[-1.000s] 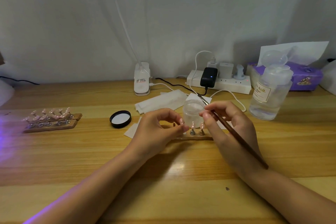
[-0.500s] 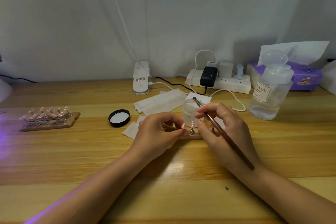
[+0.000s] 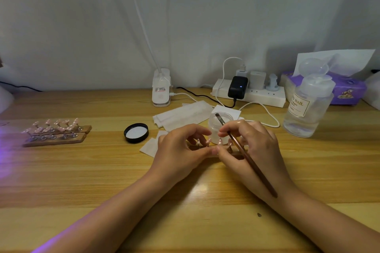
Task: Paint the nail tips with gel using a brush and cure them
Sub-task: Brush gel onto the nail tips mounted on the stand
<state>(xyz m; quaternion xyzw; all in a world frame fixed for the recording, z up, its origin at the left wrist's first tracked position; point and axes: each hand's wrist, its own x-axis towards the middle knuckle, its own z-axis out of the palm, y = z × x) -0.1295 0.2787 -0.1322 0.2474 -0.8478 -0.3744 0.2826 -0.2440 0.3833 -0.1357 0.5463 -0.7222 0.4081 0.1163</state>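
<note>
Right in the middle of the table both hands are huddled over a small wooden stand with a few pink nail tips on it. Most of that stand is hidden behind the fingers, so I can't say how many tips are on it. The right hand is gripping a brown brush, fingers curled round the handle, with the handle end lying back over the wrist and the bristle end poking up over the open clear gel jar just behind the hands. The left hand has its fingers curled, thumb and fingertips meeting the right hand's thumb right at the nail tips. It looks like it's pinching at the stand, but I honestly can't tell what it's got hold of.

Just left of the hands is the jar's black lid, lying upside down, with some white wipes behind it. Well off to the left sit two more wooden stands loaded with pink tips, with purple light spilling in at that edge. Along the wall: a white lamp base, a power strip with chargers, a clear pump bottle and a purple tissue box.
</note>
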